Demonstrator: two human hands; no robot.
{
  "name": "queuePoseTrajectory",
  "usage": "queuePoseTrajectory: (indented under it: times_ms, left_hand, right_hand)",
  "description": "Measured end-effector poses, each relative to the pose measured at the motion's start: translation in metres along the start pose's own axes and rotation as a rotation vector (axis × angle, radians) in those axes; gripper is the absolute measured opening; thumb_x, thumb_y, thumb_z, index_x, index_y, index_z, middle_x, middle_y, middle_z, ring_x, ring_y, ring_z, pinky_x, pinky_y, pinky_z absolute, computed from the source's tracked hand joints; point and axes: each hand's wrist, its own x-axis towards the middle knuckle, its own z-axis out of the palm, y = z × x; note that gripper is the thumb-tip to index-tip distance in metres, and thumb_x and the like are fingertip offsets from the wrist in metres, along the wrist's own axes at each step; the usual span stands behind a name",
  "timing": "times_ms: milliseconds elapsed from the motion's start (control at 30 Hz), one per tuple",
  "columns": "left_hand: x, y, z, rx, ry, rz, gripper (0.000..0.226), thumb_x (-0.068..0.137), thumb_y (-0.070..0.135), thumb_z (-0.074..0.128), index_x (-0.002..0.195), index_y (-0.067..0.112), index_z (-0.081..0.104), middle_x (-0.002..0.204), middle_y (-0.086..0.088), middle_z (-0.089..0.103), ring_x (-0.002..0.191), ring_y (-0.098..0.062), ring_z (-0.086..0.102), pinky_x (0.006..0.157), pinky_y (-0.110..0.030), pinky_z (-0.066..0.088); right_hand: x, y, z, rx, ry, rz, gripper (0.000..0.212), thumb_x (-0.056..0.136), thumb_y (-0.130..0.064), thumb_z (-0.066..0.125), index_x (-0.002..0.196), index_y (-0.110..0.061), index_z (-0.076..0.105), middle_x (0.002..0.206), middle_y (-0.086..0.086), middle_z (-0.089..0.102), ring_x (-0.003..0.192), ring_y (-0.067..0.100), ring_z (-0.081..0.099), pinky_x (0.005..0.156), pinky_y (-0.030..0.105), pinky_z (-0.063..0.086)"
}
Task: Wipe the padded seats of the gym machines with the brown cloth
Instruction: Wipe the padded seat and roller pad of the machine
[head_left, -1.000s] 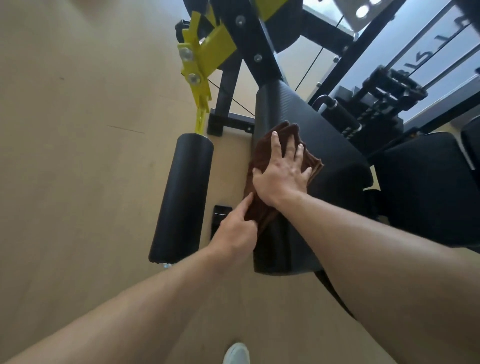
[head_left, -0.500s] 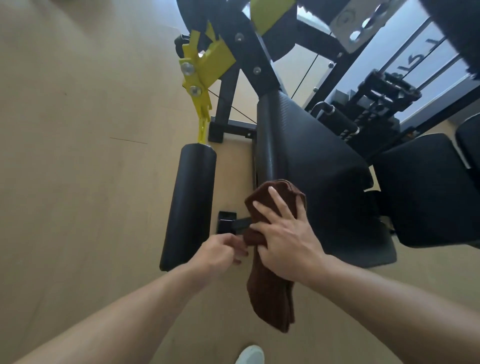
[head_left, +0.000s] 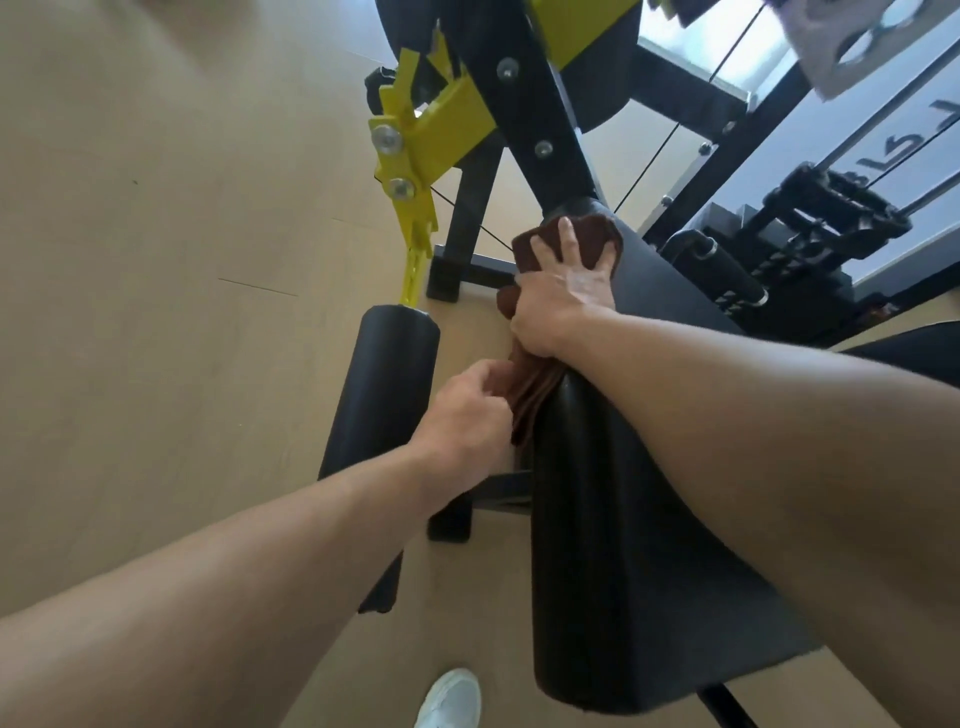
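The black padded seat (head_left: 613, 545) of a gym machine runs from the lower middle up towards the frame. A brown cloth (head_left: 597, 231) lies over the seat's far end and hangs down its left side. My right hand (head_left: 561, 296) presses flat on the cloth at the seat's far left edge, fingers spread. My left hand (head_left: 462, 410) is closed on the cloth's hanging lower part beside the seat's left flank. Part of the cloth is hidden under my right hand.
A black foam roller pad (head_left: 382, 405) stands left of the seat on a yellow arm (head_left: 415, 156). The black frame upright (head_left: 524, 98) rises behind the seat. A weight stack and handles (head_left: 810, 228) lie at right. Wooden floor (head_left: 156, 260) spreads left; my white shoe (head_left: 449, 699) shows below.
My right hand has pushed the cloth from the seat's near end up to its far end. My left hand followed and now grips the hanging cloth. The camera has moved closer.
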Motion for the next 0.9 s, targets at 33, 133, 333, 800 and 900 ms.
queuePoseTrajectory:
  times_ms: [33,133,333,800,900]
  left_hand:
    - [0.004,0.001,0.001,-0.005,-0.006,0.007,0.044,0.099,0.009,0.046,0.141,0.021,0.049,0.117,0.014,0.058,0.102,-0.001,0.054,0.073,-0.011,0.036]
    - [0.004,-0.001,0.009,0.017,-0.005,0.034,0.05,0.1,0.011,0.047,0.145,0.031,0.044,0.111,0.025,0.053,0.103,0.009,0.053,0.066,-0.002,0.039]
    - [-0.019,0.003,0.029,0.221,-0.003,0.155,0.051,0.099,0.021,0.05,0.144,0.043,0.042,0.145,0.016,0.046,0.129,-0.024,0.054,0.105,-0.036,0.048]
    - [-0.106,0.007,0.024,0.593,-0.059,0.296,0.052,0.094,0.016,0.05,0.143,0.032,0.047,0.145,0.01,0.051,0.124,-0.025,0.057,0.111,-0.04,0.043]
    - [-0.124,0.001,0.036,0.762,-0.187,0.361,0.058,0.097,0.02,0.047,0.152,0.031,0.034,0.16,0.008,0.034,0.147,-0.011,0.028,0.124,-0.034,0.02]
  right_hand:
    - [0.014,0.004,-0.003,0.04,0.011,0.017,0.055,0.094,-0.031,0.054,0.148,-0.032,0.048,0.17,0.0,0.004,0.154,0.035,-0.019,0.115,0.075,-0.003]
    - [0.043,0.021,-0.012,0.294,0.076,0.145,0.059,0.093,-0.031,0.057,0.149,-0.041,0.041,0.171,-0.003,-0.003,0.154,0.039,-0.017,0.116,0.074,0.003]
    - [0.045,0.045,-0.008,0.803,0.114,0.464,0.061,0.103,-0.053,0.032,0.16,-0.042,0.012,0.171,-0.004,0.0,0.155,0.039,-0.003,0.124,0.053,-0.001]
    - [-0.227,0.052,0.054,1.259,0.228,0.18,0.055,0.106,-0.02,0.05,0.133,-0.059,0.022,0.154,-0.024,0.013,0.153,0.008,0.0,0.126,0.034,-0.005]
    - [-0.283,0.043,0.071,1.25,0.156,0.24,0.053,0.106,-0.022,0.051,0.148,-0.046,0.031,0.163,-0.019,0.017,0.155,0.008,0.005,0.128,0.04,0.002]
